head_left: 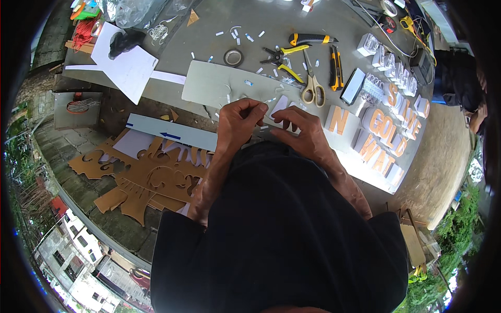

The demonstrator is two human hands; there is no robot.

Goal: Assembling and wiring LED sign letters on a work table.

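My left hand (239, 121) is over the near edge of the grey table, thumb and forefinger pinched together; whatever they grip is too small to make out. Just to its right, my right hand (301, 125) has its fingers curled and its thumb apart from them, with nothing visible between. Close beyond the hands lies a narrow white strip (280, 106). A pale grey panel (203, 83) lies flat on the table, with small white pieces (248, 82) scattered on it. Scissors (313, 91), yellow-handled pliers (286, 58) and a phone (353, 86) lie farther right.
Box-shaped white letters with orange faces (383, 125) cover the table's right end. Two utility knives (313, 39) and a black tape roll (233, 58) lie farther back. Brown cut-out sheets (151, 175) are piled at lower left. Another person's hand (477, 120) shows at far right.
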